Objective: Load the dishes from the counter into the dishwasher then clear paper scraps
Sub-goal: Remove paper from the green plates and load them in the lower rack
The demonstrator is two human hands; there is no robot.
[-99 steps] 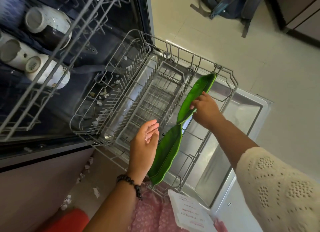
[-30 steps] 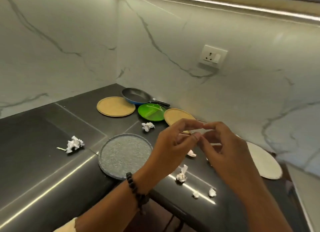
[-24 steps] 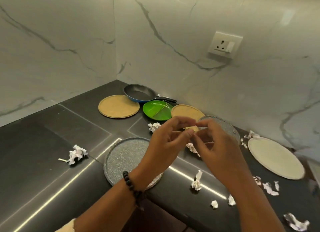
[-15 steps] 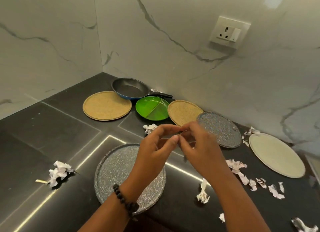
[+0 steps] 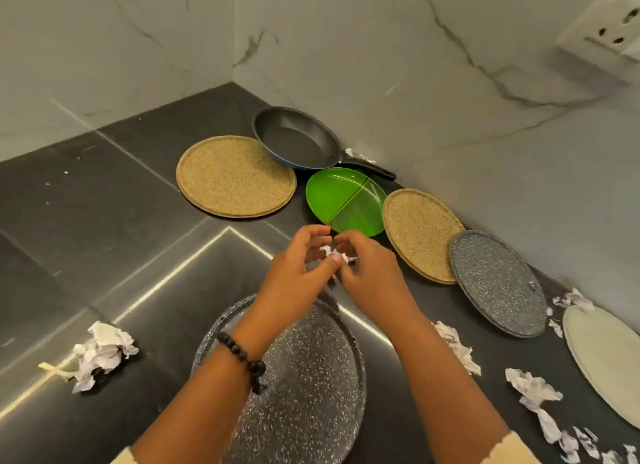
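Hovering above table [image 5: 104, 221], left hand [image 5: 294, 276] and right hand [image 5: 374, 280] meet, curled fingers [image 5: 313, 233] pinching one paper scrap [image 5: 334, 254]; speckled plate [image 5: 311, 387] near, green plate [image 5: 346, 200] far.

Showing no readable text, label, brand, number or sign anywhere. Carrying only faint grey marks too blurred to read: the crumpled paper scraps [image 5: 100, 354] lying near the left edge of the black counter [image 5: 86, 221] and those [image 5: 535, 394] toward its right edge.
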